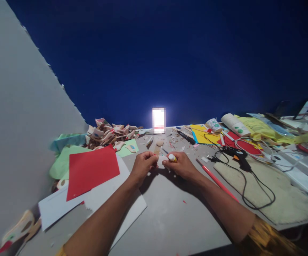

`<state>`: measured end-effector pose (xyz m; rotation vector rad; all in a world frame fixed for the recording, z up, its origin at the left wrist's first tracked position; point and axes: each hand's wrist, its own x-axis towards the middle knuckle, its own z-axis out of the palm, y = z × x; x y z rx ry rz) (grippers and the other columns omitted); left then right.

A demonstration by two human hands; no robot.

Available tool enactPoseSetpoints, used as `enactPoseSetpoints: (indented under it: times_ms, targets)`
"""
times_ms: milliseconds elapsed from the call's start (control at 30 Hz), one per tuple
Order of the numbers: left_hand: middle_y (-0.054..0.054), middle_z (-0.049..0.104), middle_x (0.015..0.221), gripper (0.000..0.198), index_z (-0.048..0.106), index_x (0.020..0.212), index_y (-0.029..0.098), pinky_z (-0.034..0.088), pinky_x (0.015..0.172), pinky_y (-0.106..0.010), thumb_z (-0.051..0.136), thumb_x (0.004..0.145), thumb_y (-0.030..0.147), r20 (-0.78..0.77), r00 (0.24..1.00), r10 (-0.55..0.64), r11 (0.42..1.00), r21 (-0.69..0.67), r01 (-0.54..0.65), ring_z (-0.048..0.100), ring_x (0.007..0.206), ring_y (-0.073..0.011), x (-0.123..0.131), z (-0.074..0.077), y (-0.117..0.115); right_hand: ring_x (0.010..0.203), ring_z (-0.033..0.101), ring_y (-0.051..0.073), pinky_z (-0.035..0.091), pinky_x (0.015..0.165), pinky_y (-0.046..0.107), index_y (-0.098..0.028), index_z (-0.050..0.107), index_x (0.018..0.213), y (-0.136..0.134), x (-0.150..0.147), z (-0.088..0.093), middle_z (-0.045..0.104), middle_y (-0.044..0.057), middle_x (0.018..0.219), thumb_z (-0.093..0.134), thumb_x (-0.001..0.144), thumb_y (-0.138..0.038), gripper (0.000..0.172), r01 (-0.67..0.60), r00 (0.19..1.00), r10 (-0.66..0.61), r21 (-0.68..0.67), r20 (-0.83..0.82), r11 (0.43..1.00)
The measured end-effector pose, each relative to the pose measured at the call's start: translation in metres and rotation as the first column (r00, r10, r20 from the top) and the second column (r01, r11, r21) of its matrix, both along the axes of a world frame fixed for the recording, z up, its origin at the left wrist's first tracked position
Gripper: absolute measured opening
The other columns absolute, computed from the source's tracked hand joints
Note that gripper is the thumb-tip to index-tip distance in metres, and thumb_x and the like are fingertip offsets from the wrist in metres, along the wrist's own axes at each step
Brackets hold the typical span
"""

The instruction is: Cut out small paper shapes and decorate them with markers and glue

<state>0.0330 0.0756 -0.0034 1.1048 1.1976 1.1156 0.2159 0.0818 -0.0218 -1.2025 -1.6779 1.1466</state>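
Note:
Over the middle of the table, my left hand (145, 164) pinches a small white piece (162, 161), probably paper, by its left end. My right hand (183, 164) is closed, its thumb pressing the right end of that same piece. A small white-capped bottle or tube (172, 158) with a yellow part is also tucked in the right hand's fingers. Just beyond the hands lies a thin dark-tipped stick (165, 151); whether a finger touches it I cannot tell. Small scraps are scattered ahead of both hands.
Left of my arms lie a red sheet (93, 171), white sheets (60, 204) and a heap of cut-out shapes (108, 136). On the right are a red pencil-like stick (216, 179), a black-cabled glue gun (241, 160), a pale board (279, 193) and paper cups (235, 124). A lit screen (159, 120) stands ahead.

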Motion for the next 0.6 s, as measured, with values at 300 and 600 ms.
enactPoseSetpoints:
  times_ms: [300,600]
  targets:
    - [0.002,0.057,0.049,0.016,0.056,0.063,0.019,0.041,0.042,-0.021,0.067,0.068,0.029,0.004,0.995,0.1,0.995,-0.03,-0.099,0.05,0.041,-0.0104,0.009,-0.008,-0.006,0.058,0.05,0.014,0.037,0.054,0.026,-0.018,0.061,0.064,-0.003,-0.008,-0.001,0.058,0.0,0.059,0.066,0.079,-0.037,0.025,0.031,0.992,-0.045,0.115,0.119,0.993]
    - [0.0,0.062,0.062,0.031,0.063,0.078,0.014,0.045,0.045,-0.018,0.077,0.076,0.041,0.334,0.943,0.006,0.997,-0.079,0.021,0.057,0.049,-0.0092,0.006,-0.012,-0.001,0.044,0.033,0.007,0.023,0.041,0.022,-0.016,0.061,0.068,-0.002,-0.004,-0.002,0.05,-0.004,0.052,0.082,0.07,-0.044,0.035,-0.068,0.901,-0.069,-0.298,-0.427,0.952]
